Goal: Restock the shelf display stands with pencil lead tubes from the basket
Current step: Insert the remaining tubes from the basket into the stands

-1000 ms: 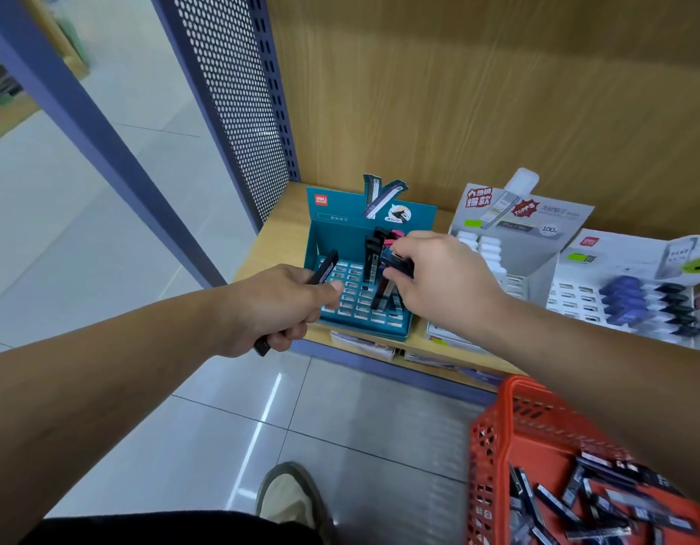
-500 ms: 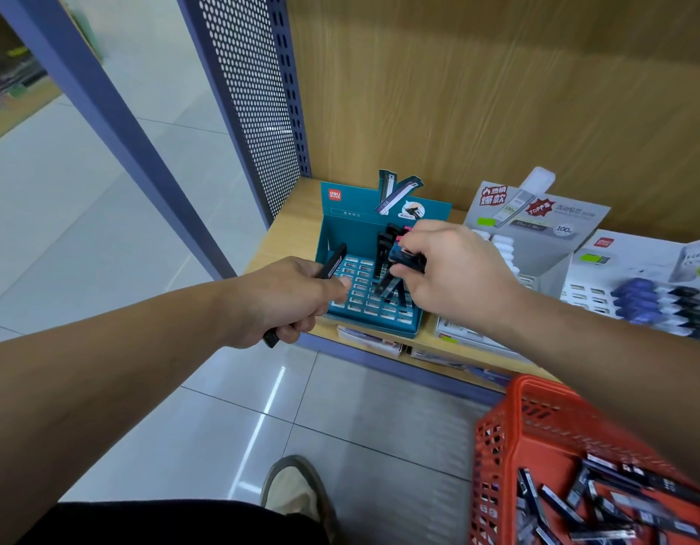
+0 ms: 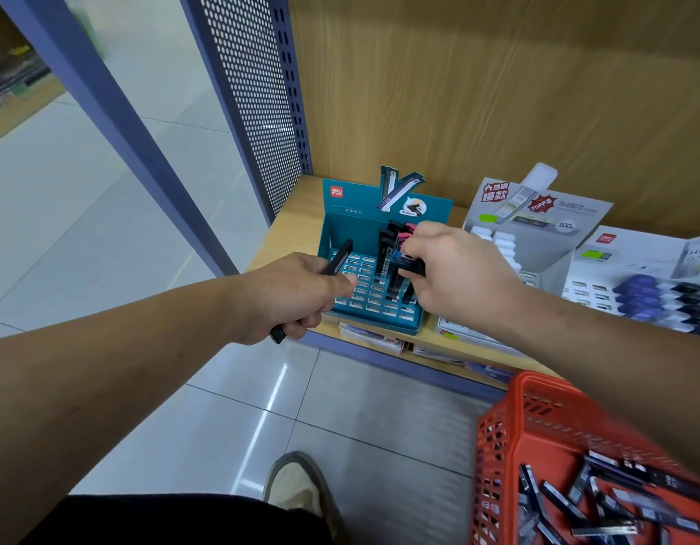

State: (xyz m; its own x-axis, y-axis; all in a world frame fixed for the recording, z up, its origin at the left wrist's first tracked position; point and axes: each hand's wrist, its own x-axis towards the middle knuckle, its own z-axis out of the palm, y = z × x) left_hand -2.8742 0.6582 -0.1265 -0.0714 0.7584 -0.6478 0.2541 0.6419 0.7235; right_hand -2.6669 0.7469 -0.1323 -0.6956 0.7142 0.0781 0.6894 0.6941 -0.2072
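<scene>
Teal card display stand [image 3: 342,226] on the shelf [image 3: 295,226] holds a few upright lead tubes [image 3: 387,245], partly hidden by the right hand [image 3: 462,275], which pinches a dark tube [image 3: 410,265] over them. The left hand [image 3: 289,297] grips a black tube [image 3: 341,254]. The red basket [image 3: 493,466], cut off at the corner, holds loose tubes [image 3: 556,501].
</scene>
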